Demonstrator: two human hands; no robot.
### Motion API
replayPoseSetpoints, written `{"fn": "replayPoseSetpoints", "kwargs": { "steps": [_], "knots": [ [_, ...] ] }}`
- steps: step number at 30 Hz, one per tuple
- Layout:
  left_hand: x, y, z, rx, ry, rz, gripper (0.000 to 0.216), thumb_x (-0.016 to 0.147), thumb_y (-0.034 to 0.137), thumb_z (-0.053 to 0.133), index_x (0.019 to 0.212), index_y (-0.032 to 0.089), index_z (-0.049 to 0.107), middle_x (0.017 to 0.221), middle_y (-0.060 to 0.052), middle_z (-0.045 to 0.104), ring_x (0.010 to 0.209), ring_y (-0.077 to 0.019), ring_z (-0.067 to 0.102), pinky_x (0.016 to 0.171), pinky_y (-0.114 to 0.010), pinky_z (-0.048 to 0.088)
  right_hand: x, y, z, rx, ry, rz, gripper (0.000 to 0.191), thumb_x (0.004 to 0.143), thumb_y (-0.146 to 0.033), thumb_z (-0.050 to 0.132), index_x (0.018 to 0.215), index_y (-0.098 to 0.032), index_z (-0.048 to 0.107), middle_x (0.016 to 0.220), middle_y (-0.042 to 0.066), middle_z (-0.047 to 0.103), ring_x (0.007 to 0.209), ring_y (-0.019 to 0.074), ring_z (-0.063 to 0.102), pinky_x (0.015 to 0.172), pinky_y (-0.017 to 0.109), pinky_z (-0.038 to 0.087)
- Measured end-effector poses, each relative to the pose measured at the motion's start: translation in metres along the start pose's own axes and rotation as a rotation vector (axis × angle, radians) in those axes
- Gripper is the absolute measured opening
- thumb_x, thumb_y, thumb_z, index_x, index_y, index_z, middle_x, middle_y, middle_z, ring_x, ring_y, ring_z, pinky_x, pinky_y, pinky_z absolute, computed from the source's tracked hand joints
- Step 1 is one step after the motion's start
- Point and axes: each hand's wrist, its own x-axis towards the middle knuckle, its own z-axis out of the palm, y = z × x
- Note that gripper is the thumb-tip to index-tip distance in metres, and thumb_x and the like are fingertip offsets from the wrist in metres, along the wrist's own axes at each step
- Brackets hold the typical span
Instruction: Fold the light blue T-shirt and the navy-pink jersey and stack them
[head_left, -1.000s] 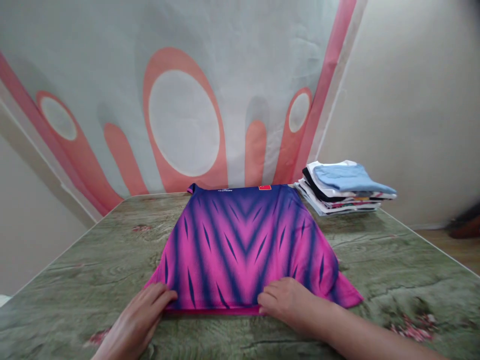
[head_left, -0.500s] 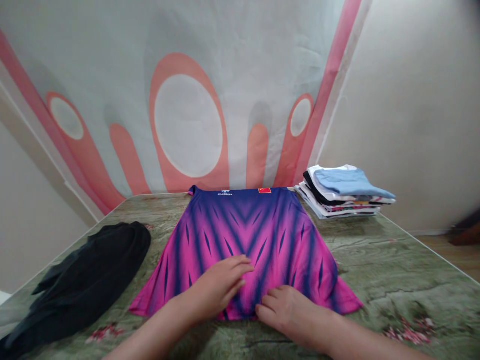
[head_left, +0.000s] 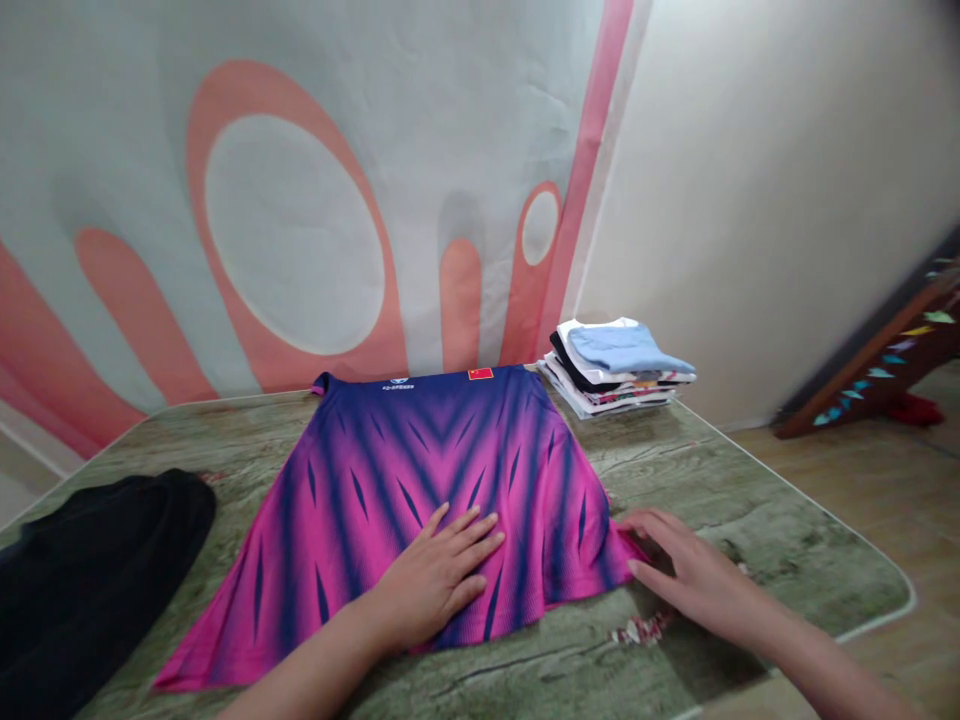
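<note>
Grey and coral, a patterned backdrop (head_left: pixel 270 85) rises behind our tabletop (head_left: pixel 757 500), which has a green wood-grain print. Our pink-and-navy shirt (head_left: pixel 420 470) lies spread across the middle of it, top at the far edge, hem towards us. Black cloth (head_left: pixel 97 570) sits bunched to the left, near the shirt. At the far right we see a stack of folded clothes (head_left: pixel 615 365), light blue uppermost. Of our 2 hands, the left (head_left: pixel 435 580) lies palm down on the shirt, fingers apart, clamping nothing; the right (head_left: pixel 697 575) has its thumb and fingers around the shirt's right hem corner, though we cannot tell whether that grip is closed on it. Smallest, 1 red flag patch (head_left: pixel 481 374) marks the shirt's top.
</note>
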Motion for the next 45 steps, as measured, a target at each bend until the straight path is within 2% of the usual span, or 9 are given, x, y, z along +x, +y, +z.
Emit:
{"fn": "replayPoseSetpoints", "kwargs": {
  "steps": [5, 14, 22, 25, 28, 32, 37, 40, 45],
  "knots": [
    [0.004, -0.002, 0.004, 0.047, 0.024, 0.0, 0.052, 0.101, 0.045, 0.028, 0.15, 0.04, 0.012, 0.156, 0.002, 0.023, 0.143, -0.021, 0.021, 0.117, -0.05, 0.008, 0.006, 0.006, 0.031, 0.026, 0.18, 0.17, 0.037, 0.084, -0.033, 0.052, 0.119, -0.021, 0.053, 0.094, 0.006, 0.064, 0.09, 0.0242, 0.061, 0.082, 0.04, 0.049],
    [0.004, 0.001, 0.003, 0.018, -0.01, -0.032, 0.051, 0.101, 0.046, 0.027, 0.149, 0.041, 0.012, 0.157, 0.004, 0.021, 0.144, -0.0216, 0.018, 0.117, -0.052, 0.007, -0.022, 0.009, 0.005, 0.534, -0.064, 0.45, 0.017, 0.081, -0.031, 0.047, 0.096, -0.023, 0.042, 0.06, -0.008, 0.047, 0.044, 0.0109, 0.046, 0.042, 0.021, 0.037],
    [0.006, 0.01, 0.004, -0.003, -0.026, -0.013, 0.051, 0.101, 0.046, 0.025, 0.15, 0.04, 0.011, 0.157, 0.004, 0.017, 0.145, -0.0212, 0.015, 0.117, -0.051, 0.006, -0.026, 0.025, -0.01, 0.043, -0.192, 0.292, 0.007, 0.076, -0.021, 0.052, 0.081, -0.022, 0.048, 0.067, -0.003, 0.057, 0.061, 0.0128, 0.053, 0.055, 0.022, 0.035],
    [0.005, 0.013, 0.003, 0.001, -0.024, -0.024, 0.052, 0.101, 0.046, 0.025, 0.15, 0.039, 0.01, 0.158, 0.004, 0.016, 0.145, -0.0218, 0.013, 0.117, -0.051, 0.006, -0.01, 0.018, -0.028, -0.122, -0.279, 0.276, 0.004, 0.077, -0.024, 0.054, 0.081, -0.023, 0.054, 0.065, -0.002, 0.061, 0.058, 0.015, 0.055, 0.054, 0.024, 0.034],
    [0.004, 0.017, 0.001, 0.018, -0.032, -0.03, 0.052, 0.101, 0.045, 0.025, 0.15, 0.038, 0.01, 0.158, 0.004, 0.015, 0.146, -0.0221, 0.011, 0.117, -0.051, 0.005, 0.029, -0.008, -0.035, -0.186, -0.183, 0.164, 0.015, 0.087, -0.029, 0.047, 0.091, -0.024, 0.06, 0.079, 0.002, 0.067, 0.069, 0.0178, 0.062, 0.061, 0.026, 0.041],
    [0.005, 0.032, 0.004, 0.05, -0.018, -0.049, 0.052, 0.101, 0.044, 0.025, 0.15, 0.036, 0.011, 0.158, 0.003, 0.016, 0.146, -0.0234, 0.01, 0.116, -0.053, 0.003, 0.104, -0.049, 0.002, -0.172, -0.058, -0.217, 0.034, 0.094, -0.03, 0.039, 0.121, -0.022, 0.057, 0.123, 0.009, 0.061, 0.114, 0.0212, 0.056, 0.096, 0.034, 0.042],
    [-0.004, 0.05, 0.014, 0.084, 0.05, -0.118, 0.056, 0.099, 0.047, 0.028, 0.151, 0.035, 0.01, 0.158, 0.002, 0.014, 0.145, -0.0231, 0.013, 0.117, -0.052, 0.009, 0.158, -0.047, 0.081, -0.283, 0.022, -0.203, 0.052, 0.097, -0.046, 0.033, 0.142, -0.022, 0.041, 0.149, 0.009, 0.038, 0.138, 0.0272, 0.032, 0.11, 0.053, 0.026],
    [-0.038, 0.024, 0.01, 0.191, 0.159, -0.302, 0.06, 0.096, 0.047, 0.037, 0.151, 0.035, 0.015, 0.158, 0.0, 0.018, 0.144, -0.0262, 0.017, 0.114, -0.053, 0.016, 0.16, -0.029, 0.102, -0.306, 0.021, -0.207, 0.052, 0.098, -0.05, 0.026, 0.144, -0.027, 0.039, 0.152, 0.005, 0.034, 0.14, 0.0258, 0.028, 0.111, 0.055, 0.023],
    [-0.15, -0.056, -0.012, 0.329, 0.476, -0.969, 0.045, 0.096, 0.037, 0.031, 0.132, 0.014, 0.048, 0.133, -0.015, 0.053, 0.122, -0.028, 0.049, 0.101, -0.045, 0.038, 0.157, -0.02, 0.1, -0.308, 0.016, -0.219, 0.053, 0.098, -0.052, 0.024, 0.144, -0.028, 0.038, 0.152, 0.003, 0.035, 0.14, 0.0248, 0.028, 0.111, 0.054, 0.023]
  ]
}}
